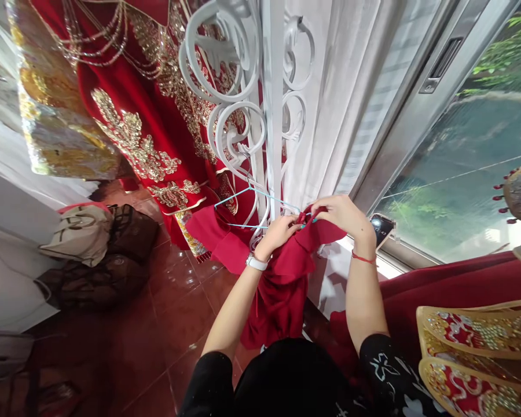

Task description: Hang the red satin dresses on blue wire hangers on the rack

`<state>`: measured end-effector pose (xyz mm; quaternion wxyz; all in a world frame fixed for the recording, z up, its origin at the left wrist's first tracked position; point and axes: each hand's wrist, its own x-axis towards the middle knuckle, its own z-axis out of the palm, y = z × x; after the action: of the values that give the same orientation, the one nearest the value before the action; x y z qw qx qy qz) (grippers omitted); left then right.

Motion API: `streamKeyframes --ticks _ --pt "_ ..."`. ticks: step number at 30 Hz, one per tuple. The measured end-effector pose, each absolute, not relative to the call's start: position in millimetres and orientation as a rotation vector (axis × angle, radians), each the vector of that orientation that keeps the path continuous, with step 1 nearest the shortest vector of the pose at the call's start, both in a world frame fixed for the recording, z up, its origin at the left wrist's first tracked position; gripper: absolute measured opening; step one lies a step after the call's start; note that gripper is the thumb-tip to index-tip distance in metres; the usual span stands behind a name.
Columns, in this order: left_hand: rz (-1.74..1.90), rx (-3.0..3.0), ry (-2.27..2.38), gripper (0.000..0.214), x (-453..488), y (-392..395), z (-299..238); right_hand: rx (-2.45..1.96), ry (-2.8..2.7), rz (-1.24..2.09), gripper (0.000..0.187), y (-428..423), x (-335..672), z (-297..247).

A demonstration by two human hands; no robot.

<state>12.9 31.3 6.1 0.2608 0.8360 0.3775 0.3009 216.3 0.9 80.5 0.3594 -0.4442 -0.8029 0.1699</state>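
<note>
A red garment (231, 250) with ruffled shoulders hangs on a light-blue hanger (272, 200), its lower part dropping toward the floor. The hanger's hook meets the white scrolled metal rack (274, 104). At the garment's right shoulder, my left hand (282, 231) is closed on the red cloth. My right hand (336, 214) pinches the same shoulder close to the hanger's right end, thumb and fingers together on the fabric. A white watch is on my left wrist and a red string on my right.
Red gowns with gold beading (143, 139) hang at the upper left. Bags (87, 231) lie on the red tiled floor. A phone (381, 229) stands by the window (451, 174). An embroidered gold collar piece (477, 336) and red cloth are at right.
</note>
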Motion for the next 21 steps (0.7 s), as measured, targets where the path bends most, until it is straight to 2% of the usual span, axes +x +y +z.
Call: streamKeyframes --ticks 4,7,10,13,15,17,21 --pt "0.824 2.228 0.982 0.022 6.8 34.9 4.6 -0.978 -2.102 0.512 0.02 6.5 178.4 88.0" --pt "1.102 2.066 1.0 0.024 -1.9 24.4 1.7 -0.861 -1.819 0.603 0.031 -5.2 173.7 82.8" --pt "1.395 1.88 1.032 0.033 -6.8 2.5 -4.1 -0.921 -1.542 0.522 0.022 -25.9 189.2 71.0" --pt "1.366 1.96 1.114 0.036 -1.3 -13.3 -15.9 -1.036 -1.435 0.462 0.01 -43.6 205.1 53.6" --pt "1.316 1.978 1.169 0.036 8.7 -13.7 -24.9 -1.076 -1.377 0.456 0.009 -48.2 205.7 42.4" --pt "1.306 1.89 1.155 0.036 20.1 -9.5 -30.8 -1.113 -1.301 0.392 0.013 -45.5 195.6 34.7" --pt "1.352 1.816 0.938 0.039 24.1 -12.9 -28.7 -1.247 -1.406 0.185 0.038 -23.2 155.3 28.9"
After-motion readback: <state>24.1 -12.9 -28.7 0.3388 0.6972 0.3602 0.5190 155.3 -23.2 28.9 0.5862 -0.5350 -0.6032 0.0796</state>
